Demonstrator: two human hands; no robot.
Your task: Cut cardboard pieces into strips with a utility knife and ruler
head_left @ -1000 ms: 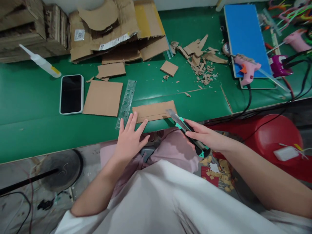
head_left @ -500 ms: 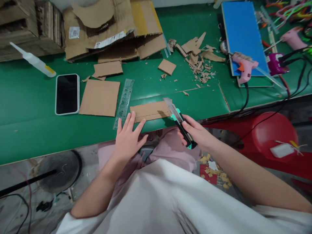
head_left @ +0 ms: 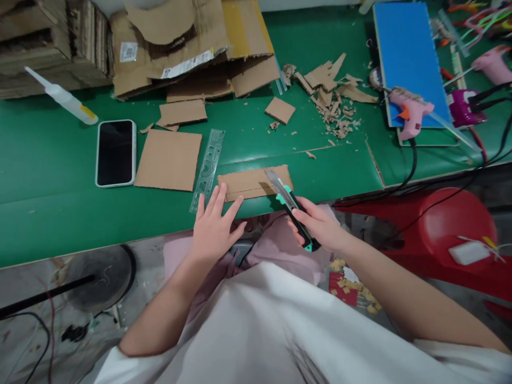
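Observation:
A narrow cardboard strip (head_left: 250,181) with a dark line along it lies at the front edge of the green table (head_left: 168,213). My left hand (head_left: 216,224) has its fingers spread, fingertips on the strip's left end and beside a clear ruler (head_left: 208,168). In my right hand (head_left: 316,221) is a black and teal utility knife (head_left: 296,213), its blade extended over the strip's right half. Whether the blade touches the cardboard I cannot tell. Left of the ruler lies a square cardboard piece (head_left: 170,160).
A phone (head_left: 116,153), a white bottle (head_left: 68,101) and stacked cardboard (head_left: 80,42) are at the left and back. Cardboard scraps (head_left: 328,90) lie at centre back. A pink glue gun (head_left: 412,109) rests on a blue board (head_left: 412,58). Below right stands a red stool (head_left: 456,218).
The view has shifted a little, so the table items appear further right. The knife blade has moved left over the strip. My left hand stays spread at the strip's left end.

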